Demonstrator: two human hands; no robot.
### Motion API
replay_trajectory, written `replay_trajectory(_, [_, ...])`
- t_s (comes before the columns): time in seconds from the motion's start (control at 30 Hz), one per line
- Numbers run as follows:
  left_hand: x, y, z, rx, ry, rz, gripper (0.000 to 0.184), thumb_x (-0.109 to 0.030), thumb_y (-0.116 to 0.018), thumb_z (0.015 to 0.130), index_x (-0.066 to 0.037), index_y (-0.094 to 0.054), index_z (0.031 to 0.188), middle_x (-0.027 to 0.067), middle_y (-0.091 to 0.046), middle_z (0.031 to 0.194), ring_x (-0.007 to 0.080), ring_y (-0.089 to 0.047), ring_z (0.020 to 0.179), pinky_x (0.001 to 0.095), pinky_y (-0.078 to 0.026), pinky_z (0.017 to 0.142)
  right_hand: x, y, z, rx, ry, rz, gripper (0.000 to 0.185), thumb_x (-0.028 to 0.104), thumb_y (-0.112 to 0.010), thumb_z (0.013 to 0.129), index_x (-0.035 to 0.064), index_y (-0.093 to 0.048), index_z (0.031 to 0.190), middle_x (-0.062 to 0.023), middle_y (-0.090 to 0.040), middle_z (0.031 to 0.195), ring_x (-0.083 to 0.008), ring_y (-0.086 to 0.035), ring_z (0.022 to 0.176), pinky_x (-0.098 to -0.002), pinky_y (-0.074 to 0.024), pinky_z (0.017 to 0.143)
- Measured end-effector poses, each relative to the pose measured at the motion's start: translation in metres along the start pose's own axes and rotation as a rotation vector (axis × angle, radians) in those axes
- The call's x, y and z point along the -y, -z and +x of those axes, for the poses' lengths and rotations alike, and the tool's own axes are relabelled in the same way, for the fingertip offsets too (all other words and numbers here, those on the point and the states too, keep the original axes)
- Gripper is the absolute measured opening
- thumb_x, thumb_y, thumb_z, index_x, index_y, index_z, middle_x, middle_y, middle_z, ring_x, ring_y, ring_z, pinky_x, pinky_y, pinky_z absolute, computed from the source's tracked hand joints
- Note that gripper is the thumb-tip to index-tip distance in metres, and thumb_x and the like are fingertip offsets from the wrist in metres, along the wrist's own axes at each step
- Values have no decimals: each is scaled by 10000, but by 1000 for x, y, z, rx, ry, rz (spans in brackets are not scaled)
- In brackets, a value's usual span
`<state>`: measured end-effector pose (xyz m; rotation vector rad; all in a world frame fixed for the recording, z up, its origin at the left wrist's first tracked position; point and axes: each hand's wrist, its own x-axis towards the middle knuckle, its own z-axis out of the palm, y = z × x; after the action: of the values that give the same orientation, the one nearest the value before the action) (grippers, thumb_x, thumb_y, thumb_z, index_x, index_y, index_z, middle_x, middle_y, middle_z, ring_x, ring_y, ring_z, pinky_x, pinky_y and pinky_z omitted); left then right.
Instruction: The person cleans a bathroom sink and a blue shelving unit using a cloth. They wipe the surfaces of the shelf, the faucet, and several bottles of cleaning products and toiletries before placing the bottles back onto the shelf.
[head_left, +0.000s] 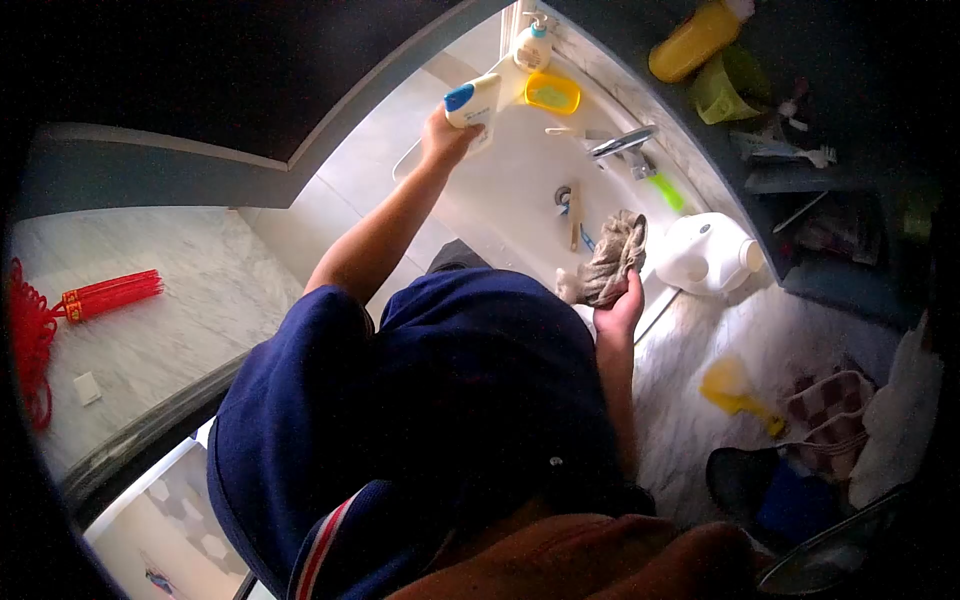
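Observation:
My left hand (450, 138) is wrapped round a white shampoo-style bottle (476, 103) with a blue cap, held over the far left rim of the white sink (510, 180). In my right hand (622, 308) is a bunched grey-brown cloth (608, 262), above the sink's near right side. The cloth looks crumpled; some of my right fingers are hidden behind it. Beyond the bottle stand a pump bottle (533, 48) and a yellow soap dish (552, 93). Nearest the cloth is a large white jug (705, 253) with a handle, on the right.
A chrome faucet (622, 143) reaches over the basin, with a bright green item (666, 191) beside it. A brush-like handle (575, 220) lies in the sink. A yellow scoop-like object (738, 388) rests on the marble counter at right. Red tassels (112, 296) lie at left.

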<state>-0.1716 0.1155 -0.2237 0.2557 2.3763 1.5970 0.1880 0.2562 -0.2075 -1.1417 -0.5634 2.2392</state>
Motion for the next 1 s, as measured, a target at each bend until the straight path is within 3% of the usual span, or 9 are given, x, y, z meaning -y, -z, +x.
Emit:
replay_trajectory(0.2, [10, -14, 38, -178, -70, 199, 366, -172, -788, 689, -55, -619, 991, 144, -685, 975, 310, -650, 933, 399, -500, 808, 1, -3, -5, -44, 18, -62, 445, 206, -480, 913, -6, -459, 1305, -131, -557, 1232, -289, -550, 1125, -447, -439, 964])
replay_trajectory(0.33, [19, -33, 52, -219, -55, 169, 395, -188, -785, 697, -63, -604, 1025, 149, -678, 999, 330, -639, 958, 412, -495, 818, -2, 0, -8, -95, 50, -58, 322, 242, -495, 927, 33, -576, 1158, -98, -647, 1081, -251, -628, 972, -409, -497, 881])
replay_trajectory(0.43, [25, -48, 62, -256, -76, 138, 422, -198, -790, 700, -72, -594, 1052, 153, -674, 1005, 337, -637, 961, 412, -494, 821, -2, 0, -13, -118, 49, -66, 390, 246, -474, 934, 16, -527, 1245, -119, -602, 1197, -276, -577, 1098, -436, -449, 960])
replay_trajectory(0.53, [40, -61, 80, -254, -73, 131, 425, -205, -792, 704, -74, -593, 1056, 151, -673, 1008, 332, -637, 963, 408, -494, 825, -6, 11, -11, -142, 81, -67, 461, 203, -479, 917, -43, -448, 1306, -165, -556, 1230, -314, -562, 1103, -458, -453, 950])
replay_trajectory(0.67, [41, -69, 86, -261, -51, 82, 422, -201, -793, 708, -75, -593, 1058, 149, -673, 1011, 324, -639, 962, 404, -496, 822, -4, 12, -17, -120, 75, -38, 438, 208, -465, 920, -50, -470, 1273, -166, -573, 1198, -304, -573, 1077, -447, -467, 930])
replay_trajectory(0.77, [30, -71, 81, -273, -72, 130, 415, -209, -792, 716, -79, -596, 1059, 149, -675, 1010, 320, -642, 961, 400, -496, 819, -8, 27, -11, -90, 31, -64, 405, 246, -437, 946, 9, -496, 1270, -137, -584, 1220, -300, -576, 1101, -446, -455, 961])
replay_trajectory(1.0, [43, -86, 86, -221, -38, 44, 419, -233, -789, 733, -77, -588, 1066, 129, -679, 1021, 315, -643, 959, 394, -496, 812, -12, 18, -6, -92, 23, -77, 382, 233, -458, 935, -9, -530, 1222, -134, -610, 1171, -283, -593, 1065, -426, -463, 945])
